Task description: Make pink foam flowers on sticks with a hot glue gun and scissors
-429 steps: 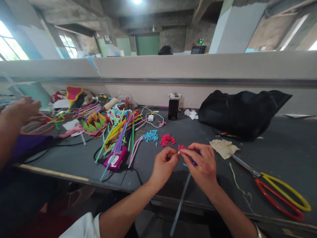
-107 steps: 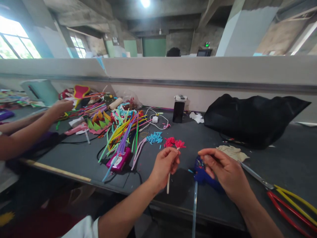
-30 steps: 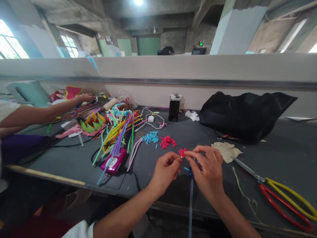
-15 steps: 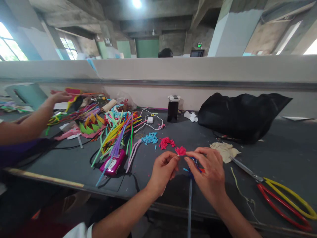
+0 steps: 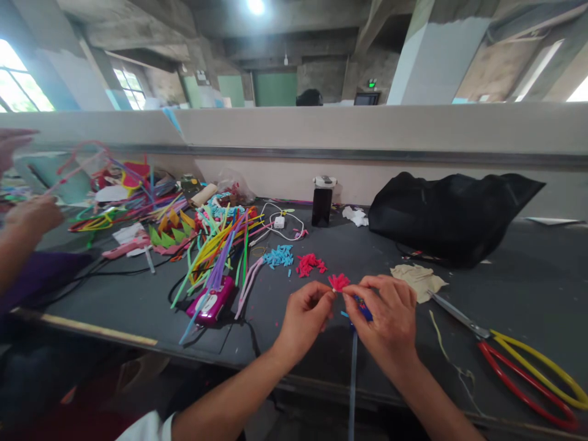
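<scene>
Flower (image 5: 339,282) fans towards twelve, its base pinched by the left hand (image 5: 307,312) from eight o'clock; the right hand (image 5: 388,312) reaches it from four, equally near, grip unclear.

White sleeve (image 5: 147,427), bare hands.

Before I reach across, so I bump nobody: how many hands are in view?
4. The left hand and right hand meet at the pink tuft. At the far left are a lower hand and an upper hand, partly cut off. More could be out of view.
</scene>
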Demonstrator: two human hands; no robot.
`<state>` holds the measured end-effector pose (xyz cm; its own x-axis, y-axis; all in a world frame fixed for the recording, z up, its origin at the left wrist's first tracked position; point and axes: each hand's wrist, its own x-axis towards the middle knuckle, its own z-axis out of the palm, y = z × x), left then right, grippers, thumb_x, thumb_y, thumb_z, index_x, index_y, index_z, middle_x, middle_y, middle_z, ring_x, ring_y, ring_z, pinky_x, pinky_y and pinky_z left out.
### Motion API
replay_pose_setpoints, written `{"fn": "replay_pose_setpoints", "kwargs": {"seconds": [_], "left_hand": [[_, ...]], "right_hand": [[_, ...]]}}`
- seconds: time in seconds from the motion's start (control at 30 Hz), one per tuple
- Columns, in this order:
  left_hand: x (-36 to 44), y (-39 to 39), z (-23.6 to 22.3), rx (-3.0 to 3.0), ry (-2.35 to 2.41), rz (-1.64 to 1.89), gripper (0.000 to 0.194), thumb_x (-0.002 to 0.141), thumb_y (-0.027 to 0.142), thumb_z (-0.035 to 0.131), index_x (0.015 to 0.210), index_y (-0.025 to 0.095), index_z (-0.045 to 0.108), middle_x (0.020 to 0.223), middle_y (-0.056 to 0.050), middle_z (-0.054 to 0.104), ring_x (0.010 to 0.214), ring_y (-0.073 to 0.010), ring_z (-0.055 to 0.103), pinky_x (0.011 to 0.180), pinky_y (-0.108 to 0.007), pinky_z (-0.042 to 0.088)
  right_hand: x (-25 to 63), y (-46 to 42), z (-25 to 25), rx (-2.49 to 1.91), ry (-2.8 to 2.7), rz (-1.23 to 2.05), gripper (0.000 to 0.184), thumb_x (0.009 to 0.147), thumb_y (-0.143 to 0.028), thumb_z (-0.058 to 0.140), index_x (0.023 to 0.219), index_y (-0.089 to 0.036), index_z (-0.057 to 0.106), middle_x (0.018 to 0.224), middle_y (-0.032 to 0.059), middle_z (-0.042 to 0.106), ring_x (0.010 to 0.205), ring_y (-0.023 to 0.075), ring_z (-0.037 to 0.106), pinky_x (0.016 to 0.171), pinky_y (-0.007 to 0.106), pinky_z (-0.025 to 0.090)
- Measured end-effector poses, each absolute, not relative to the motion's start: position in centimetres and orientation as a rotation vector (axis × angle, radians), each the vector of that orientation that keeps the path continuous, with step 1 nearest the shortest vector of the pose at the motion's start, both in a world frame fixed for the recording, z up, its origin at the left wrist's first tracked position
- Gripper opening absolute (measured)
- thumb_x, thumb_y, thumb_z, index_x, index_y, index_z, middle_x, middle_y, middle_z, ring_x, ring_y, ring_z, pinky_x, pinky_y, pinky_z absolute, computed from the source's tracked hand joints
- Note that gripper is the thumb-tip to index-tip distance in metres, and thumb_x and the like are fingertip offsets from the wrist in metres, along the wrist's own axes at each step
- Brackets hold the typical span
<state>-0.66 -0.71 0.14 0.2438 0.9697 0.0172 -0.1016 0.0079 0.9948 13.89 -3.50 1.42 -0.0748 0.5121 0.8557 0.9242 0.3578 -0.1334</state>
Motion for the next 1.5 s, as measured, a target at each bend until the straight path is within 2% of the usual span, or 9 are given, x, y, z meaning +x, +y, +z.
{"fn": "replay_pose_setpoints", "kwargs": {"seconds": [0.53, 0.97, 1.27, 1.5], "left_hand": [[-0.8, -0.6, 0.0, 1.419, 0.992, 1.082, 0.020, 0.083, 0.034, 0.058, 0.072, 0.017, 0.061, 0.053, 0.005, 0.049, 0.043, -0.0067, 0.040, 0.044, -0.020, 0.031], [-0.7, -0.6, 0.0, 1.186, 0.890, 1.030, 0.024, 0.082, 0.041, 0.059, 0.078, 0.017, 0.058, 0.052, 0.006, 0.049, 0.037, -0.0045, 0.035, 0.036, -0.017, 0.025], [-0.6, -0.6, 0.0, 1.179, 0.897, 1.048, 0.024, 0.085, 0.040, 0.056, 0.080, 0.017, 0.056, 0.055, 0.006, 0.051, 0.035, -0.0039, 0.037, 0.033, -0.016, 0.024], [-0.7, -0.2, -0.3, 1.211, 0.826, 1.053, 0.028, 0.088, 0.044, 0.054, 0.086, 0.016, 0.057, 0.062, 0.004, 0.056, 0.038, -0.0053, 0.043, 0.035, -0.017, 0.031]], "right_hand": [[14.1, -3.6, 1.4, -1.322, -1.760, -0.542, 0.007, 0.086, -0.023, 0.063, 0.082, -0.023, 0.069, 0.086, 0.0042, 0.063, 0.089, 0.0225, 0.052, 0.084, 0.040, 0.037], [14.8, -3.4, 1.2, -1.309, -1.725, -0.427, 0.004, 0.085, -0.026, 0.068, 0.089, -0.025, 0.069, 0.088, 0.0026, 0.060, 0.088, 0.0197, 0.053, 0.083, 0.038, 0.039], [14.8, -3.7, 1.4, -1.234, -1.697, -0.406, 0.007, 0.084, -0.018, 0.067, 0.089, -0.023, 0.067, 0.086, 0.0026, 0.061, 0.087, 0.0188, 0.055, 0.084, 0.038, 0.043], [15.3, -3.6, 1.1, -1.206, -1.699, -0.393, 0.008, 0.084, -0.016, 0.066, 0.089, -0.022, 0.066, 0.085, 0.0030, 0.063, 0.087, 0.0183, 0.056, 0.083, 0.037, 0.045]]}}
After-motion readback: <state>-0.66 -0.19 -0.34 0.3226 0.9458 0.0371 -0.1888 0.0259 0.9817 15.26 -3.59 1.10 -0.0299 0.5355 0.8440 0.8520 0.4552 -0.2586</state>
